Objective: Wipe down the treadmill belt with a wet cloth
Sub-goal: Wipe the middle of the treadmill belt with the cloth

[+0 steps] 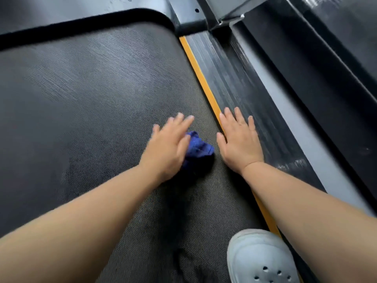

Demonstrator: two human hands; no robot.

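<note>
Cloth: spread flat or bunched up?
Bunched up. The blue cloth is a crumpled wad with folds, poking out beneath the left hand, which presses it onto the belt.

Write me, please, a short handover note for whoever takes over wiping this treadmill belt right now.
Left grip: flat, fingers straight, pressing the bunched blue cloth onto the treadmill belt, near its right edge.
Right grip: flat, holding nothing, resting across the yellow edge strip and the ribbed side rail.
A pale clog stands at the belt's right edge, nearer the wearer.
Done: the cloth is on the belt; how much has been wiped cannot be told.
Left: probably most of the belt towards the left and far end, plus the spot under the clog.
</note>
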